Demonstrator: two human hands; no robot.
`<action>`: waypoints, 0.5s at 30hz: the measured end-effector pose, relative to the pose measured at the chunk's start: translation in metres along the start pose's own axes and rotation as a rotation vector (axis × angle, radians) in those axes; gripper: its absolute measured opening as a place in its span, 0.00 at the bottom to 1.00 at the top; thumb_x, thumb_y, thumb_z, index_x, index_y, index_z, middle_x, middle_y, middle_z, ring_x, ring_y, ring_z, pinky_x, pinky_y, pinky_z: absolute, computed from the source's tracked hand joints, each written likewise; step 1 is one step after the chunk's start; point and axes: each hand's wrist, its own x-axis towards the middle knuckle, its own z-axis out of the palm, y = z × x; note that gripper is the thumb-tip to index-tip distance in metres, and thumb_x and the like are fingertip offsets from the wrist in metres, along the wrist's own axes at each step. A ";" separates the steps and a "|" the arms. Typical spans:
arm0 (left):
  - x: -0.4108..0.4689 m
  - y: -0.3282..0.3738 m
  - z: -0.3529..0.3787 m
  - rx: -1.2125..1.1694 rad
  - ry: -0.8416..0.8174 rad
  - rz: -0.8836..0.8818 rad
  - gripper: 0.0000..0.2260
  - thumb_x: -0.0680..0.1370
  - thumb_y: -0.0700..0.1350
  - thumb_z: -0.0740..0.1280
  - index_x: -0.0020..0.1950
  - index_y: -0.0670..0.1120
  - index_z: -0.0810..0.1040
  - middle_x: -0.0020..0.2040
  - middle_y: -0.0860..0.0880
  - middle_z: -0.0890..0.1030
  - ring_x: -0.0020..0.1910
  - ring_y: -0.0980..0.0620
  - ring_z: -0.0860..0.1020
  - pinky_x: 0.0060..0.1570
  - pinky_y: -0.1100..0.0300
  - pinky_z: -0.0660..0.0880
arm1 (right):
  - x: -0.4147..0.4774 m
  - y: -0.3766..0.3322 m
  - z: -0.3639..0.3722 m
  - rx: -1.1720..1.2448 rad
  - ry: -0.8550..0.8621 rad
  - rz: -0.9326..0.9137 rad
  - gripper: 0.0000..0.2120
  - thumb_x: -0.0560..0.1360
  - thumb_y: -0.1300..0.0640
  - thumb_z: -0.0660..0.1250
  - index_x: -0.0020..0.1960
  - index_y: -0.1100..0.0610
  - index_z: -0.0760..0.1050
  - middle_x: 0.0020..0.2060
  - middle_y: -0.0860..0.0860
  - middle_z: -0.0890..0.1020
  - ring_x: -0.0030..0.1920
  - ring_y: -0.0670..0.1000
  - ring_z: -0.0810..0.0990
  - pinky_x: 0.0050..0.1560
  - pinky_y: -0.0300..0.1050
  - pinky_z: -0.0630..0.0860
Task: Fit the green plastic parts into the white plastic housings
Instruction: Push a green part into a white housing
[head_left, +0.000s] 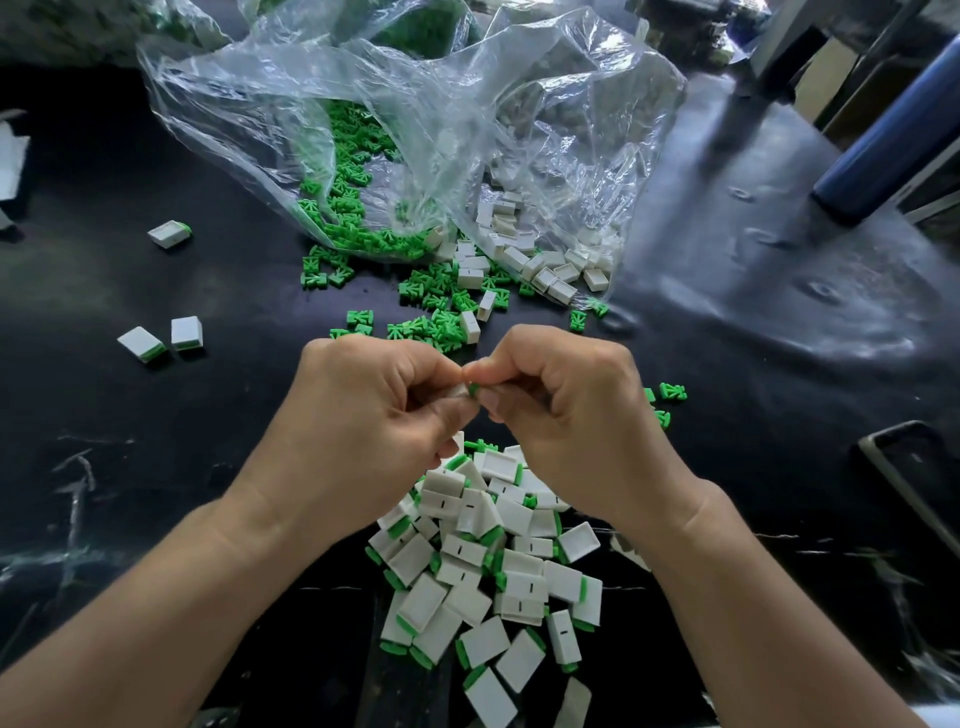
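Mid-job: left hand (363, 415) pinches white housing (458, 391), right hand (566, 415) pinches green part (474, 389); finished pile (493, 561) at 6 o'clock, loose parts (441, 325) at 12.

My left hand (363, 415) curls round a white housing (459, 391), so only a corner shows. Of the green part (474, 389) pinched in my right hand (566, 410) I see just a sliver. My wrists cover part of the pile of fitted pieces (519, 587). The clear bag (415, 104) runs off the top edge. A blue cylinder (893, 140) and a dark-rimmed thing (914, 467) are cut by the right edge; what they are I cannot tell.
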 end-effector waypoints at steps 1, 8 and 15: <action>0.000 -0.001 0.000 -0.017 0.002 -0.011 0.07 0.70 0.36 0.71 0.37 0.47 0.82 0.28 0.50 0.81 0.24 0.58 0.78 0.26 0.68 0.75 | 0.000 -0.001 0.000 0.000 0.007 -0.003 0.03 0.68 0.67 0.68 0.41 0.65 0.80 0.35 0.54 0.82 0.35 0.48 0.77 0.34 0.44 0.75; 0.004 0.002 0.001 -0.367 -0.011 -0.152 0.05 0.66 0.38 0.72 0.41 0.41 0.82 0.32 0.42 0.82 0.28 0.52 0.81 0.28 0.65 0.77 | 0.001 -0.002 -0.004 0.201 0.028 0.152 0.06 0.70 0.67 0.69 0.46 0.60 0.81 0.34 0.43 0.80 0.34 0.42 0.79 0.36 0.35 0.76; 0.005 0.004 -0.001 -0.440 0.008 -0.110 0.07 0.62 0.45 0.69 0.40 0.49 0.79 0.33 0.47 0.83 0.29 0.52 0.81 0.24 0.62 0.75 | 0.006 -0.007 -0.014 0.671 -0.070 0.567 0.18 0.66 0.44 0.61 0.41 0.59 0.76 0.31 0.51 0.81 0.30 0.47 0.78 0.31 0.36 0.74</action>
